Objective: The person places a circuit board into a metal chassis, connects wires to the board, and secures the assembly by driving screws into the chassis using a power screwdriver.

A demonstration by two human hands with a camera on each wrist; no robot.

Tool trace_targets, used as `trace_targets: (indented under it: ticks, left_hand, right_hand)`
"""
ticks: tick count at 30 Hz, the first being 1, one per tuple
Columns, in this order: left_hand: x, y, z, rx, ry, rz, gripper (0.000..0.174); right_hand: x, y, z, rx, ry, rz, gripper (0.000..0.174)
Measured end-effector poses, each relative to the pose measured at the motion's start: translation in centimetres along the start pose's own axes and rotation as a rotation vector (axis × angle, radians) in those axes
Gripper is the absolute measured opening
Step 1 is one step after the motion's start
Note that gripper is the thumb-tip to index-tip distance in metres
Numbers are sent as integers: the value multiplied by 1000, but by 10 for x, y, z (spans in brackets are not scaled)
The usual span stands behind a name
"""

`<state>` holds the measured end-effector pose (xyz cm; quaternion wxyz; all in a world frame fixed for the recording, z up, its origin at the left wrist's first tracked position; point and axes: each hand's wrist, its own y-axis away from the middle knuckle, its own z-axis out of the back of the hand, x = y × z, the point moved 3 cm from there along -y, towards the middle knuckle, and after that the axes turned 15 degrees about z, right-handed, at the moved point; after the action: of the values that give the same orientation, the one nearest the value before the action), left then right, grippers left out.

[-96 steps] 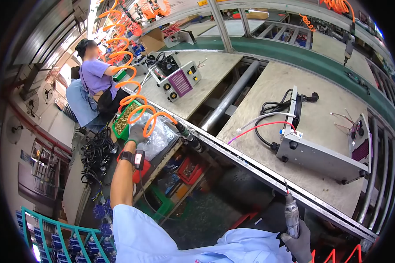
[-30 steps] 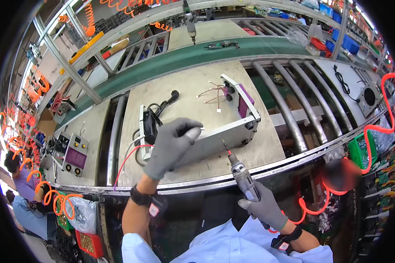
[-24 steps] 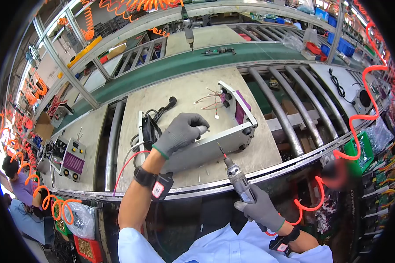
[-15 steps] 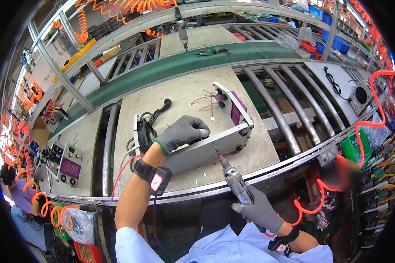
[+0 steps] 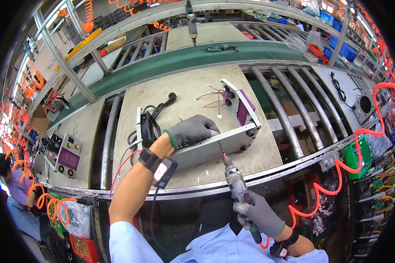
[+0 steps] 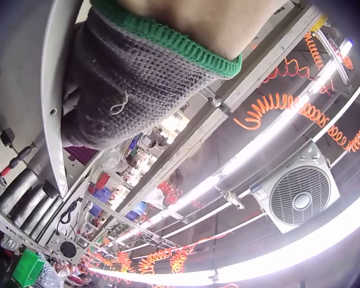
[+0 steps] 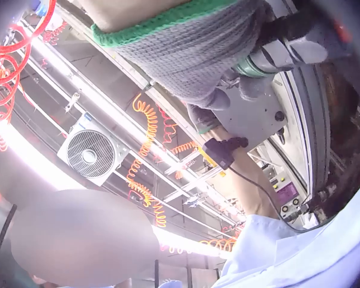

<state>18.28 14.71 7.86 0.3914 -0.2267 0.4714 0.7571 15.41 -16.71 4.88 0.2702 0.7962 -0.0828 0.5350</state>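
A grey metal chassis (image 5: 201,154) lies on the wooden board, with a black fan (image 5: 150,128) at its left end and a purple grille (image 5: 244,108) at its right. My gloved left hand (image 5: 192,130) bends over its near top edge, fingers curled at the rim. The fingertips hide the small screw-like piece they pinched moments ago. My gloved right hand (image 5: 264,215) grips a power screwdriver (image 5: 237,183), whose bit points up close to the chassis's near side. In the right wrist view that screwdriver (image 7: 291,53) extends past the glove.
A coiled red hose (image 5: 316,205) trails right of the screwdriver. Bare metal rollers (image 5: 289,114) lie beyond the board. Another purple-fronted unit (image 5: 66,158) stands left. A green bin (image 5: 355,160) is right, a red bin (image 5: 83,249) lower left. Another screwdriver (image 5: 192,28) hangs overhead.
My left hand has come from the plastic bag beside the bins at left to the chassis, then lowered onto its near edge. My right hand has raised the screwdriver towards the chassis.
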Motion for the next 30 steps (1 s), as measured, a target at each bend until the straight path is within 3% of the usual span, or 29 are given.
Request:
trace_targets:
  ticks: [7,13,16,20,24,30]
  left_hand:
    - [2,-2,-4,18,-7,87,22]
    - [4,-11,-5,73,-27,25,21]
    - [7,-11,-7,-8,62,-20,26]
    - [-27,58,-24,-879,-115,-433,22]
    - [1,77,-95,-733,-277,-525,17]
    - [47,14,-166,-709,-445,-260,14]
  right_hand:
    - [0,0,-8,-62,37,1,32]
    - [-3,-1,-17,-86,44,34,36]
    - [-3,4,-13,-95,122,44,33]
    - [-10,19,15,-159,190,76,38]
    - [-24,33,44,-226,209,59,37]
    - [-43,43,59,-242,224,27,39]
